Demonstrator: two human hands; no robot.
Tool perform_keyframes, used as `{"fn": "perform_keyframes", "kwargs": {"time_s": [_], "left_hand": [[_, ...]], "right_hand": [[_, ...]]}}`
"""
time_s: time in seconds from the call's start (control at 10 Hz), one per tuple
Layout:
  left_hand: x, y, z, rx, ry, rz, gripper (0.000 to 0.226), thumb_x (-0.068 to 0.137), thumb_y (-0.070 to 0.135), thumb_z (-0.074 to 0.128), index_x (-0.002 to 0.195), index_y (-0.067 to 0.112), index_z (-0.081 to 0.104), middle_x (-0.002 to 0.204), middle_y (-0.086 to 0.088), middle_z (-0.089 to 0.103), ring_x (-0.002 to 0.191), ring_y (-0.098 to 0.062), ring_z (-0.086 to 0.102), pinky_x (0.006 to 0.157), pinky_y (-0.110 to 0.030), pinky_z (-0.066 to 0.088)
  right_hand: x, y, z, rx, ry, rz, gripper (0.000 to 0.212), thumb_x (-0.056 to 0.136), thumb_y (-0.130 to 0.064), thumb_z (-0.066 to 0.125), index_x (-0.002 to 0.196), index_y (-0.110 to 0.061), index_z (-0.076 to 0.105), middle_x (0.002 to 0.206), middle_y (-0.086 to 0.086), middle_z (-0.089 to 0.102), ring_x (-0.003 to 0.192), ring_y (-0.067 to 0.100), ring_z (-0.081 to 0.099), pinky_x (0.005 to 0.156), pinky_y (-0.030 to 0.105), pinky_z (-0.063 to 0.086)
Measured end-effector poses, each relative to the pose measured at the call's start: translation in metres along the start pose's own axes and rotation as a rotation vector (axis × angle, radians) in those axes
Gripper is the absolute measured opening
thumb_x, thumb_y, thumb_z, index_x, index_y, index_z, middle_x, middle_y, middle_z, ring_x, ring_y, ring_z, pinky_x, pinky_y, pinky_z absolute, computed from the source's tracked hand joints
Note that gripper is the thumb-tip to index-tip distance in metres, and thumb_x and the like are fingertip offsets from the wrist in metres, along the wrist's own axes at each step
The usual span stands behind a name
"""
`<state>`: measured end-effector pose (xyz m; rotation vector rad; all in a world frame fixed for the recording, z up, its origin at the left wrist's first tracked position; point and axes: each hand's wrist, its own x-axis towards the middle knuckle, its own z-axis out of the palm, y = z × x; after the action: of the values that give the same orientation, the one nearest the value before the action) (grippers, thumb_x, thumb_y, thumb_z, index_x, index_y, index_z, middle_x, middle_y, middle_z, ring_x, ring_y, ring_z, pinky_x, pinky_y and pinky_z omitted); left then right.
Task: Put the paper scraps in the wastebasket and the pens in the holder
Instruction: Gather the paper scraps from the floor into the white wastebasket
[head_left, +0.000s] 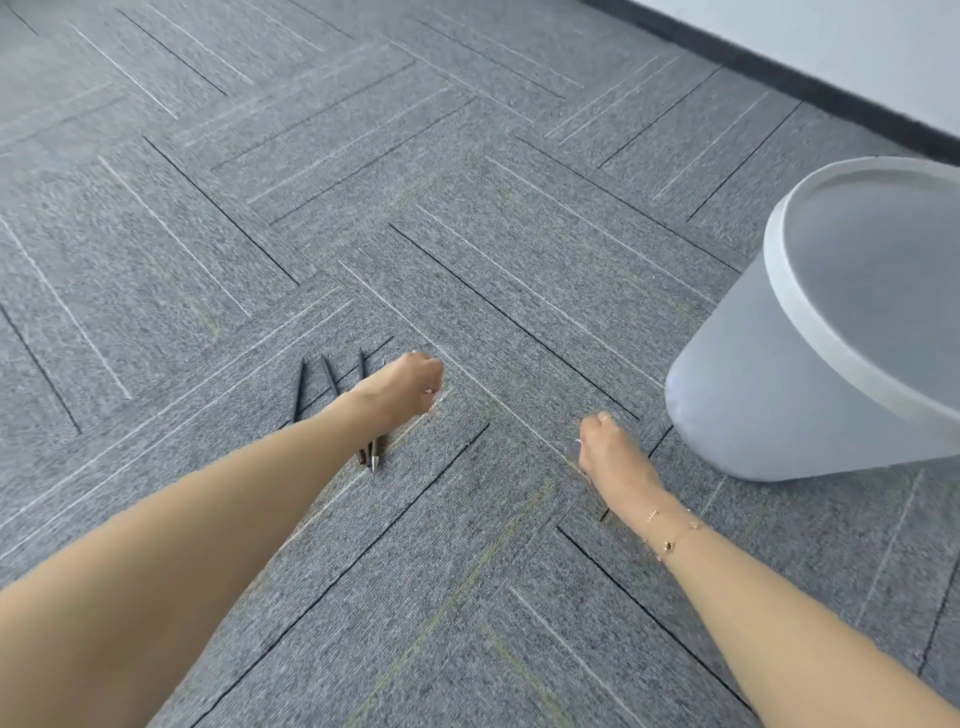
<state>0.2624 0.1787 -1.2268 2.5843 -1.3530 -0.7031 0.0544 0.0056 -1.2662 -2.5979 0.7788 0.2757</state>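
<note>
Three dark pens (329, 375) lie side by side on the grey carpet, their tips (372, 460) poking out from under my left forearm. My left hand (402, 387) is low over the carpet just right of the pens, its fingers curled down around a small pale paper scrap (440, 398) that is mostly hidden. My right hand (605, 447) is also down at the carpet with its fingers curled, pinching a faint pale scrap (578, 451). The translucent white wastebasket (769, 395) stands to the right of my right hand. No pen holder is in view.
Grey carpet tiles with dark and light lines cover the floor. A white wall with a dark skirting board (810, 88) runs across the top right, behind the wastebasket. A thin bracelet (670, 530) circles my right wrist.
</note>
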Motion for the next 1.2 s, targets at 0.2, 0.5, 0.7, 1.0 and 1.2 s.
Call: {"fn": "perform_keyframes", "kwargs": {"time_s": [0.2, 0.5, 0.7, 1.0, 1.2], "left_hand": [[-0.006, 0.028, -0.058, 0.032, 0.037, 0.019, 0.017, 0.087, 0.005, 0.055, 0.103, 0.005, 0.058, 0.096, -0.003, 0.056, 0.081, -0.015, 0.058, 0.069, -0.018, 0.05], [-0.005, 0.117, -0.178, 0.132, 0.096, 0.162, 0.008, 0.083, 0.005, 0.058, 0.09, 0.009, 0.058, 0.092, -0.004, 0.058, 0.084, -0.021, 0.059, 0.079, -0.035, 0.054], [0.02, 0.186, -0.22, 0.064, 0.194, 0.27, 0.009, 0.081, 0.003, 0.055, 0.082, 0.011, 0.058, 0.082, -0.002, 0.057, 0.075, -0.021, 0.058, 0.07, -0.034, 0.053], [0.049, 0.329, -0.145, -0.219, 0.218, 0.559, 0.012, 0.08, -0.001, 0.055, 0.088, -0.001, 0.065, 0.093, -0.019, 0.062, 0.082, -0.03, 0.059, 0.073, -0.03, 0.045], [0.07, 0.343, -0.113, -0.023, 0.048, 0.467, 0.036, 0.091, 0.011, 0.048, 0.126, 0.009, 0.054, 0.13, -0.013, 0.055, 0.12, -0.028, 0.049, 0.102, -0.032, 0.036]], "right_hand": [[-0.006, -0.015, -0.053, -0.041, -0.062, -0.077, 0.012, 0.09, -0.006, 0.044, 0.098, -0.003, 0.053, 0.097, 0.019, 0.053, 0.088, 0.036, 0.054, 0.08, 0.046, 0.049], [-0.028, -0.055, -0.195, -0.11, -0.06, -0.183, 0.013, 0.086, 0.003, 0.048, 0.077, -0.001, 0.056, 0.082, 0.016, 0.058, 0.074, 0.03, 0.058, 0.062, 0.038, 0.046], [-0.052, -0.013, -0.276, -0.061, 0.162, -0.134, 0.017, 0.08, 0.002, 0.047, 0.069, -0.011, 0.048, 0.08, 0.014, 0.056, 0.074, 0.027, 0.053, 0.065, 0.037, 0.04], [-0.09, 0.089, -0.288, -0.001, 0.29, 0.156, 0.018, 0.081, 0.005, 0.044, 0.078, 0.001, 0.061, 0.084, 0.019, 0.062, 0.08, 0.032, 0.059, 0.071, 0.037, 0.046], [-0.095, 0.118, -0.274, 0.001, 0.248, 0.217, 0.022, 0.086, 0.002, 0.043, 0.088, 0.002, 0.065, 0.095, 0.017, 0.064, 0.09, 0.034, 0.061, 0.077, 0.037, 0.05]]}}
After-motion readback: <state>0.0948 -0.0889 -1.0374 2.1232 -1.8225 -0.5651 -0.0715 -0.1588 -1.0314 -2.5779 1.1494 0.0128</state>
